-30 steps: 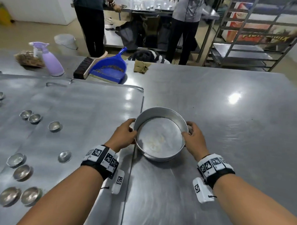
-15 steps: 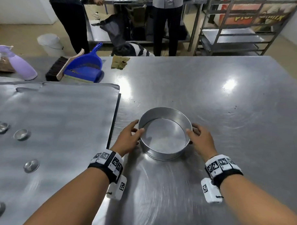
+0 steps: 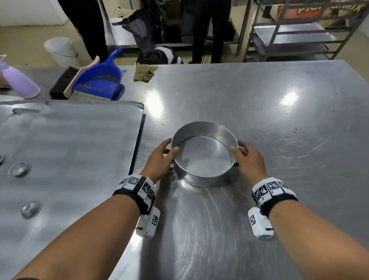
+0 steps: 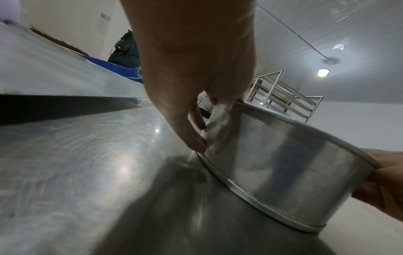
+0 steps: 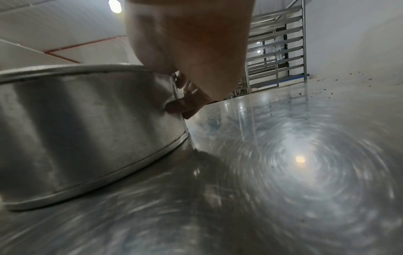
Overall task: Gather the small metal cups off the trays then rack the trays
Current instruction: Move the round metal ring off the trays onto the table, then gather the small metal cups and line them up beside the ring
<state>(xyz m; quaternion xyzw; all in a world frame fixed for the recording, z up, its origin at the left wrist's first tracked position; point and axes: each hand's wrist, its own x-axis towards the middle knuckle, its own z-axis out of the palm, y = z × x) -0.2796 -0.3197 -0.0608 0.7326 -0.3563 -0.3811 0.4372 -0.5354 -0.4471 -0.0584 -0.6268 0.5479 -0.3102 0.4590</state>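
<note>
A round metal pan [image 3: 203, 155] sits on the steel table, empty inside. My left hand [image 3: 162, 158] grips its left wall, thumb over the rim and fingers against the outside [image 4: 196, 141]. My right hand [image 3: 244, 157] grips the right wall the same way, fingers on the outside [image 5: 183, 105]. A large flat metal tray [image 3: 74, 148] lies to the left, its right edge beside my left wrist. Several small metal cups rest on it at the far left, such as one cup [image 3: 18, 169] and another [image 3: 30, 209].
At the back left stand a blue dustpan [image 3: 100, 80] with a brush [image 3: 62, 83], a purple spray bottle [image 3: 16, 79] and a crumpled cloth [image 3: 144, 73]. Two people stand behind the table. A metal rack [image 3: 298, 28] is at the back right.
The pan, held in both hands, has slid rightward off the tray's edge onto the bare table. The view has swung right, so fewer cups show.
</note>
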